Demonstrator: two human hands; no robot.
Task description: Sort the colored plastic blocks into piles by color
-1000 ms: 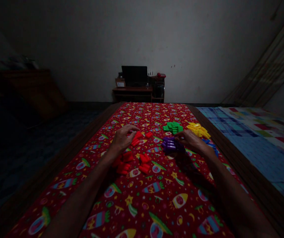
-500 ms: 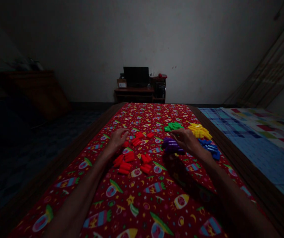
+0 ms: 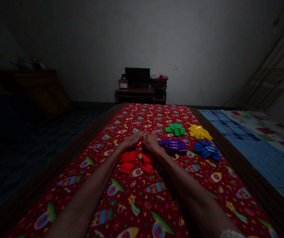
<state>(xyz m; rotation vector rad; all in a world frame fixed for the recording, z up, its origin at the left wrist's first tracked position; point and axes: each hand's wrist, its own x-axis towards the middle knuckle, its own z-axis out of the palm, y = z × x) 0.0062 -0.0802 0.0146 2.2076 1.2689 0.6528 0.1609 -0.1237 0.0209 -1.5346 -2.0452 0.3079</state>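
Both of my hands meet over the far end of a scatter of red plastic blocks (image 3: 132,161) on a red cloth printed with rockets (image 3: 142,198). My left hand (image 3: 131,140) lies with its fingers curved over red pieces. My right hand (image 3: 151,142) rests beside it, fingertips touching the left hand's, fingers cupped round the same red pieces. A purple pile (image 3: 173,145) lies just right of my right hand. Further right sit a blue pile (image 3: 206,149), a yellow pile (image 3: 199,132) and a green pile (image 3: 175,129).
The cloth covers a long wooden table whose edge (image 3: 246,178) runs along the right. A checked mat (image 3: 261,138) lies on the floor to the right. A low desk with a dark screen (image 3: 139,84) stands against the far wall. The room is dim.
My right hand left the purple pile and moved left to meet my left hand at the red blocks. My left hand shifted slightly right.
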